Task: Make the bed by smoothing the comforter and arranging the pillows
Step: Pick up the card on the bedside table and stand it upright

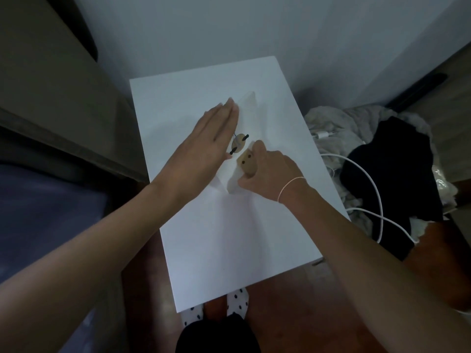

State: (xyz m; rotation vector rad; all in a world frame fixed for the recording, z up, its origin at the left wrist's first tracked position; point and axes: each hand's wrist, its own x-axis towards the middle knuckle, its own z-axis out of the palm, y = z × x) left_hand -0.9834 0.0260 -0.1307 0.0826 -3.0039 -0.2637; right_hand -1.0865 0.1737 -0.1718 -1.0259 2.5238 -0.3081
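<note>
White table [254,238] centre: left hand [204,138], fingers flat, steadies paper [246,108]; right hand [265,165] pinches a wooden piece [246,164]; best kept pressed level.

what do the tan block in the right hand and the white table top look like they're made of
Tan block: probably unfinished wood, matte tan with two dark holes; the right hand grips it. White table top: looks like smooth painted or laminated board, flat with crisp edges; which one is unclear.

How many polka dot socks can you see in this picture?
2. One sock is at the bottom edge of the white table, left of centre; the other sock is just to its right. Both are partly hidden by the table.
</note>
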